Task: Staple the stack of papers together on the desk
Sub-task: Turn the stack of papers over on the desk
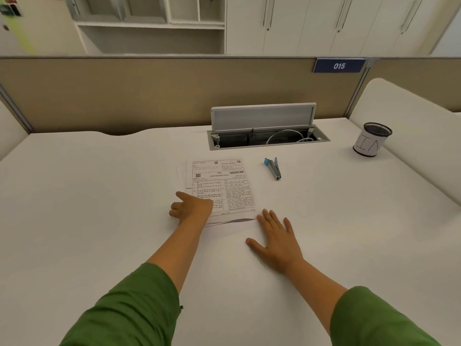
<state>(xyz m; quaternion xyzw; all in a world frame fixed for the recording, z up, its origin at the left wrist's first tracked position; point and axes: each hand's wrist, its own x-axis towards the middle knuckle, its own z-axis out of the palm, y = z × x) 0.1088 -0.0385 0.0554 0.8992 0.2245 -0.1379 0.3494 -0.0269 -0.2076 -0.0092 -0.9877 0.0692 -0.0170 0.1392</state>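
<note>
A loose stack of printed papers (pixel 224 186) lies in the middle of the white desk (pixel 99 196), its sheets fanned out of line and the near edge lifted a little. My left hand (pixel 192 207) rests on the stack's near left corner, forefinger stretched out and the other fingers curled. My right hand (pixel 277 238) lies flat and spread on the desk, fingertips at the stack's near right corner. A blue and grey stapler (pixel 273 168) sits on the desk to the right of the papers, apart from both hands.
An open cable hatch (pixel 264 128) with its lid raised is set in the desk behind the papers. A black mesh pen cup (pixel 371 139) stands at the far right. A tan partition (pixel 149 96) with a "015" sign closes the back; white side panels flank the desk.
</note>
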